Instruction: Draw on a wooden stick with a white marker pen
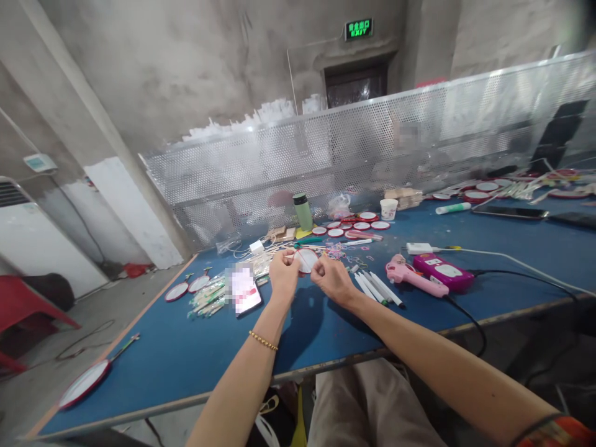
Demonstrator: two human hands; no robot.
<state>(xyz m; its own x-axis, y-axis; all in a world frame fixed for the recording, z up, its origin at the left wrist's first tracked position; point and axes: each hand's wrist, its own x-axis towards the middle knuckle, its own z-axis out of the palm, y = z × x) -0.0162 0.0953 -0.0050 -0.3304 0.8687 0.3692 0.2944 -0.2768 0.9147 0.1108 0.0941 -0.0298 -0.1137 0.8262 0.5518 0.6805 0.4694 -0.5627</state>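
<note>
Clearly, both bare hands meet over one piece: a round white disc with a thin red rim (306,261), raised a little above the blue tabletop (195,360). The left hand (285,273), with a gold beaded bracelet (263,340) on its wrist, has its thumb and fingers closed on the disc's left edge. The right hand (333,278) is curled inward, its fingertips at the disc's right edge — whether they grip the rim, or some small thing, cannot be told.

Just left of the left fingers lies a dark-edged smartphone with a bright screen (250,304) (partly pixelated), and past it a heap of pale sticks in clear plastic (209,297). Well apart from those fingers, toward the near left corner, rests a red-rimmed white paddle with a slim handle (86,383).

Near the right fingers are several white capped markers (375,288); farther right sit a pink glue gun (414,277) and, just behind it, a magenta box with a white face (442,271).

Beyond the fingertips, small coloured loops (336,249) lie scattered. Farther out stand a green bottle with a black lid (302,214) and a white paper cup (388,210) — between them, a cluster of red-rimmed white discs (335,232).
</note>
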